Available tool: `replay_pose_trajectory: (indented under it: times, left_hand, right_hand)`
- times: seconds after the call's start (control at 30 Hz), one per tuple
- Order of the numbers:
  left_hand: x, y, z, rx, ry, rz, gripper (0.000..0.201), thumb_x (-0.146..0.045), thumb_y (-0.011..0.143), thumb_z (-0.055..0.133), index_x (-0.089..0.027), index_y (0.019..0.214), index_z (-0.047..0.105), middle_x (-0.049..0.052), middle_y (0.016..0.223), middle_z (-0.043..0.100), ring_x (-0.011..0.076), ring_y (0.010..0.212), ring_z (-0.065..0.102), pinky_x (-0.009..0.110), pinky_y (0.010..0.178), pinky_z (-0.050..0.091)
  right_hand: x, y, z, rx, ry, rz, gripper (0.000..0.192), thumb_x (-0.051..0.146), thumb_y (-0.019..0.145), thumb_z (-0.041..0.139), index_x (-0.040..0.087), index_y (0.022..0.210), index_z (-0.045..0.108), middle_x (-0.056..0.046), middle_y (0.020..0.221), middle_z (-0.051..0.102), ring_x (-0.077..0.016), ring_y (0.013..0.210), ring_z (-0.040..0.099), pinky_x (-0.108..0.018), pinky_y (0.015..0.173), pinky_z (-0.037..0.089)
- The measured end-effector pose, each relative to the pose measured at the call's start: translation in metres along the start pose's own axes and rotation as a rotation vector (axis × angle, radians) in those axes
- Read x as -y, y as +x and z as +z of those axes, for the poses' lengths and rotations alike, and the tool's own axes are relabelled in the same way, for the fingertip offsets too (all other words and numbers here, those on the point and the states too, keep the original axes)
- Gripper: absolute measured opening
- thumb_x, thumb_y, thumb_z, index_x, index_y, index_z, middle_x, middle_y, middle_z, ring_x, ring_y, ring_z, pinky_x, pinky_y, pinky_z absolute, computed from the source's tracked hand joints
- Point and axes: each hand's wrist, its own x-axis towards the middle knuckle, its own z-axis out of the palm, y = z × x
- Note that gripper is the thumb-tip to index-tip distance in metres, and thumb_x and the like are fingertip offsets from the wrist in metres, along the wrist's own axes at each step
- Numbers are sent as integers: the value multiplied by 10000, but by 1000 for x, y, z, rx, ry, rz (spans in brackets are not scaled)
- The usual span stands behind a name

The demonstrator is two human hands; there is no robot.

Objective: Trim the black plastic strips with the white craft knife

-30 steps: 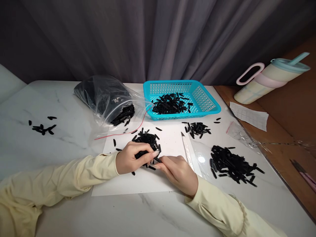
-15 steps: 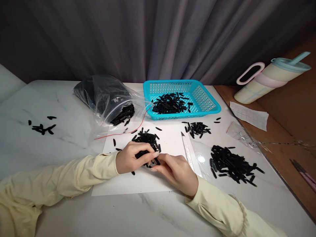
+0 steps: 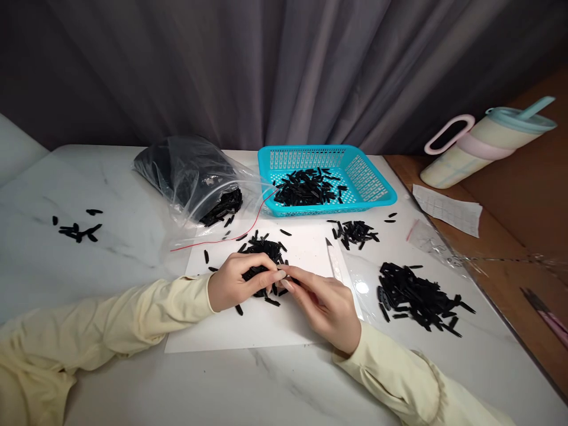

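Left hand (image 3: 243, 283): over the middle heap (image 3: 261, 248), thumb and fingers drawn together; cannot tell whether a piece is caught in it.

Right hand (image 3: 332, 307): fingertips pinched on a small piece (image 3: 289, 277), black, mostly hidden by the fingers; its tips meet those of the left hand just above the paper.

Sleeves (image 3: 137, 310): two, pale yellow.

Paper (image 3: 231, 334): white, flat on the bench (image 3: 142, 384), both hands above it; bears the middle heap of slim black pieces, a few strays about its edges.

Bag (image 3: 181, 177): clear plastic, lying on its side behind the left hand, largely full of black; pieces show near its mouth, which has a red line (image 3: 213, 241) along its edge.

Basket (image 3: 317, 209): blue, openwork walls, beside the bag; more black pieces inside.

Small heap (image 3: 356, 232): black pieces, in front of the basket.

Large heap (image 3: 417, 296): black pieces, right of the right hand, near a sheet of clear film (image 3: 361, 290).

Loose group (image 3: 78, 233): a few black pieces, far left, well apart.

White tool (image 3: 336, 266): dark pointed tip, along the paper's right side.

Far right, on brown board (image 3: 506, 248): cup (image 3: 483, 145), pink handle, blue lid and straw; printed slip (image 3: 448, 210); pink-handled tool (image 3: 550, 316).

Backdrop: grey curtain (image 3: 199, 71).
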Motion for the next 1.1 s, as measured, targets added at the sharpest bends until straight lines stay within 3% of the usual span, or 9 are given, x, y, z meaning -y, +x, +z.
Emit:
replay_pose_trajectory:
  times: [0.17,0.27,0.43,0.57,0.8,0.97,1.1]
  left_hand:
    - [0,0,0,2,31,-7,199,-203,851,517,-139,676,584,-1,560,597,85,528,546,188,560,459]
    - [1,0,0,12,31,13,186,-218,852,522,-135,709,607,5,569,614,87,522,551,183,546,461]
    - [2,0,0,40,19,46,148,-188,846,528,-124,759,630,25,637,662,84,532,573,169,545,470]
    - [4,0,1,54,51,55,135,-181,834,547,-103,783,645,45,649,683,98,549,604,172,560,486]
    - [6,0,0,38,43,84,108,-177,820,568,-101,811,645,73,690,714,125,560,648,186,555,513]
    - [4,-1,1,36,-4,78,115,-165,839,537,-98,832,630,28,542,662,105,472,602,179,510,497]
    - [2,-1,1,35,-16,74,143,-189,847,531,-104,826,643,29,548,662,101,480,594,185,519,499]
  right_hand:
    - [2,-1,3,-40,40,72,240,229,861,587,227,1076,480,17,776,722,-122,621,677,-212,571,544]
    - [3,-3,6,-143,51,100,228,288,812,647,234,948,472,12,767,722,-130,567,674,-206,447,512]
    - [4,-3,7,-218,76,103,275,236,800,664,239,810,389,-56,873,727,-184,727,694,-246,468,523]
    - [3,0,7,-157,56,63,278,281,830,627,240,800,353,-109,1025,692,-186,728,684,-264,453,511]
    - [2,0,7,15,108,58,131,254,919,482,237,891,355,-156,1181,607,-214,1036,616,-317,670,573]
    - [3,-1,4,35,127,66,82,145,940,377,226,949,384,-154,1237,568,-206,1113,568,-351,785,546]
    - [4,-1,3,11,166,103,101,130,941,368,226,942,398,-135,1208,593,-207,1078,593,-335,768,549]
